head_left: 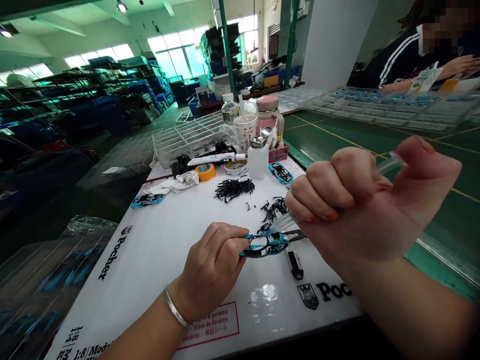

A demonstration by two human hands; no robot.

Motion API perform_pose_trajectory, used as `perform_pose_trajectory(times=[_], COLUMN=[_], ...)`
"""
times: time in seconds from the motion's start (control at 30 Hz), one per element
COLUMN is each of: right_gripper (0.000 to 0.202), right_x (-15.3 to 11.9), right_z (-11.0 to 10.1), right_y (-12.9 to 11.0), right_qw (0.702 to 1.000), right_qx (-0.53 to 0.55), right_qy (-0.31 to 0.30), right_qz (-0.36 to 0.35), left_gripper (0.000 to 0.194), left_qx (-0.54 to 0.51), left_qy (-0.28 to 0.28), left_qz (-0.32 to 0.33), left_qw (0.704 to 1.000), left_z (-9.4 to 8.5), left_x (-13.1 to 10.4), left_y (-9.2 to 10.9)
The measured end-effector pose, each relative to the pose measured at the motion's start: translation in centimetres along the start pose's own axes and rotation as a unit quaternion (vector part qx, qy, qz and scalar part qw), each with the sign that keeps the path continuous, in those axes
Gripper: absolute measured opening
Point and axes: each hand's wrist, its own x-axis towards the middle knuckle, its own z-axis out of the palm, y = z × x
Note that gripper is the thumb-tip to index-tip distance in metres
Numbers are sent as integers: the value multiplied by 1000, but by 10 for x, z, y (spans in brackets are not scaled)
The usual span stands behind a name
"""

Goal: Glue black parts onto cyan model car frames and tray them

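My left hand (pixel 219 260) pinches the rear end of a small blue, white and black model car body (pixel 266 245) just above the white board. My right hand (pixel 360 205) is wrapped around a clear plastic tube (pixel 287 221), perhaps a syringe; its lower end points down at the car body, and the thumb is at its upper end. Beneath the right hand, a dark pointed tool (pixel 295 235) and a white and black utility knife (pixel 295 265) lie on the board. Small black parts (pixel 275 207) are scattered behind the car body.
Farther back are a pile of black strips (pixel 234 188), an orange tape roll (pixel 205 172), a white bottle (pixel 258 160) and a pink jar (pixel 268 112). Two more car bodies (pixel 147 200) lie at the edges. Clear trays (pixel 187 135) stand behind; a co-worker (pixel 397 60) sits at right.
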Motion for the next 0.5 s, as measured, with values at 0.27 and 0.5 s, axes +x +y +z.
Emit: perform_pose_trajectory(times=[0.27,0.5], right_gripper=[52,53], right_x=[-3,-3], right_z=[6,8], right_y=[2,3], right_qw=[1000,999], right_qx=[-9,-27], right_qy=[7,10], right_qz=[17,21], left_gripper=[29,26], left_qx=[15,26], left_qy=[10,6], left_qz=[21,25], left_qw=[1000,999], left_z=[0,0], left_x=[1,0], left_y=[2,4])
